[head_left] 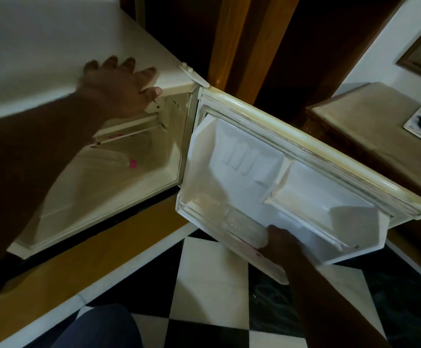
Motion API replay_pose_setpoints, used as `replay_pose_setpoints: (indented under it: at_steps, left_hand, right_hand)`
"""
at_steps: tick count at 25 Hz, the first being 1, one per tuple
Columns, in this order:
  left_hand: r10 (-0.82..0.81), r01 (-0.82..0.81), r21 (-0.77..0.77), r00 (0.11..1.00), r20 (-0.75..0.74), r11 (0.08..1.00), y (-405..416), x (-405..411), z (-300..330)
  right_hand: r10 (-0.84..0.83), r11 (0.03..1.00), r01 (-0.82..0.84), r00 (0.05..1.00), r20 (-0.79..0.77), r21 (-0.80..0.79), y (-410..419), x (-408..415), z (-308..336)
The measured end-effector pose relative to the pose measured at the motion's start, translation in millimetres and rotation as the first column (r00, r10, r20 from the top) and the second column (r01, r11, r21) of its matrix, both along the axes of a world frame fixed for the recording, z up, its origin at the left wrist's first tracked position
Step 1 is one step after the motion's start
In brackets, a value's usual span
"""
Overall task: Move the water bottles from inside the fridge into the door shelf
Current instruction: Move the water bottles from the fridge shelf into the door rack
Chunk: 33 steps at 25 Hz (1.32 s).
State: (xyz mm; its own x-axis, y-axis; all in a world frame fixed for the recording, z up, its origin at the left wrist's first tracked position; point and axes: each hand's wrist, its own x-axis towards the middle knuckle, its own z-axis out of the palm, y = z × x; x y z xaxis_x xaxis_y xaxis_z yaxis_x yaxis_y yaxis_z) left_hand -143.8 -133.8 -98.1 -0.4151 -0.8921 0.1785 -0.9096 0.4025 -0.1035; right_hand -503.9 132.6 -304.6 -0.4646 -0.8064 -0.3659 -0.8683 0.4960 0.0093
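A small cream fridge [53, 46] stands open, its door [304, 146] swung out to the right. My left hand [121, 86] rests flat on the fridge's top front edge, fingers spread. Inside the fridge a clear water bottle [111, 159] with a pink cap lies on its side. My right hand [282, 242] is at the door's bottom shelf [189, 209], fingers on a clear water bottle [244, 227] lying in that shelf. Part of that bottle is hidden by my hand.
A smaller upper door shelf [317, 204] sits to the right. A wooden table [367, 116] with papers stands behind the door. The floor [212, 277] is black-and-white checkered tile. My knee [98, 327] shows at the bottom.
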Motion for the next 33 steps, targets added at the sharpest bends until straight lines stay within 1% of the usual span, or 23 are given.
replay_pose_setpoints:
  at_steps: [2, 5, 7, 8, 10, 13, 14, 15, 18, 21, 22, 23, 25, 26, 28, 30, 31, 33]
  left_hand:
    - [0.003, -0.003, 0.008, 1.000, -0.003, 1.000, 0, -1, 2]
    - [0.014, -0.014, 0.015, 1.000, 0.002, 1.000, 2, -1, 4]
    - [0.021, -0.021, 0.038, 1.000, -0.006, 0.999, 5, 0, 4]
    - [0.025, -0.024, 0.052, 1.000, -0.008, 0.998, 5, 0, 5]
    - [0.004, -0.004, 0.095, 1.000, -0.005, 0.996, -1, 2, 11]
    - [-0.024, 0.026, 0.177, 1.000, -0.014, 0.984, -11, 2, 18]
    - [-0.019, 0.021, 0.187, 1.000, -0.015, 0.982, -14, 1, 19]
    - [-0.013, 0.016, 0.189, 1.000, -0.015, 0.982, -16, 1, 18]
    - [-0.006, 0.010, 0.173, 1.000, -0.028, 0.985, -15, -1, 17]
    - [-0.019, 0.025, 0.158, 0.999, -0.038, 0.987, -16, -1, 18]
    - [-0.020, 0.026, 0.154, 0.999, -0.039, 0.988, -14, -2, 16]
    - [-0.018, 0.022, 0.147, 0.999, -0.034, 0.989, -12, -1, 14]
    - [-0.018, 0.025, 0.172, 0.999, -0.042, 0.985, -10, -5, 16]
    - [-0.013, 0.026, 0.190, 0.997, -0.071, 0.981, -7, -6, 20]
    - [0.029, 0.004, 0.204, 0.987, -0.157, 0.979, 1, -2, 24]
    - [0.037, 0.008, 0.215, 0.978, -0.205, 0.977, 6, 10, 28]
    - [0.041, 0.001, 0.227, 0.983, -0.178, 0.974, 7, 19, 30]
    - [0.100, -0.077, 0.243, 0.991, -0.086, 0.967, 14, 50, 29]
  right_hand:
    - [0.031, 0.995, -0.027, 0.999, 0.036, -0.092, -4, 7, 19]
    - [0.063, 0.955, 0.004, 0.975, 0.213, -0.297, -21, 31, 42]
    - [0.101, 0.923, 0.007, 0.960, 0.261, -0.384, -37, 60, 48]
    - [0.118, 0.899, 0.012, 0.956, 0.269, -0.437, -45, 76, 50]
    - [0.162, 0.819, 0.043, 0.939, 0.302, -0.572, -61, 104, 50]
    - [0.177, 0.691, 0.186, 0.893, 0.413, -0.699, -84, 122, 50]
    - [0.193, 0.664, 0.193, 0.889, 0.415, -0.722, -94, 125, 51]
    - [0.216, 0.660, 0.171, 0.890, 0.403, -0.731, -105, 127, 51]
    - [0.260, 0.719, 0.061, 0.901, 0.348, -0.693, -129, 136, 53]
    - [0.208, 0.733, 0.051, 0.933, 0.295, -0.678, -126, 143, 52]
    - [0.187, 0.719, 0.067, 0.940, 0.286, -0.692, -118, 146, 54]
    - [0.172, 0.683, 0.094, 0.943, 0.285, -0.724, -111, 150, 59]
    - [0.153, 0.561, 0.168, 0.942, 0.300, -0.811, -103, 163, 68]
    - [0.177, 0.509, 0.181, 0.935, 0.308, -0.841, -102, 172, 75]
    - [0.297, 0.447, 0.148, 0.906, 0.302, -0.882, -102, 196, 87]
    - [0.408, 0.450, 0.072, 0.870, 0.276, -0.890, -107, 218, 88]
    - [0.446, 0.461, 0.028, 0.857, 0.258, -0.887, -112, 225, 84]
    - [0.515, 0.499, -0.056, 0.822, 0.244, -0.865, -125, 242, 70]
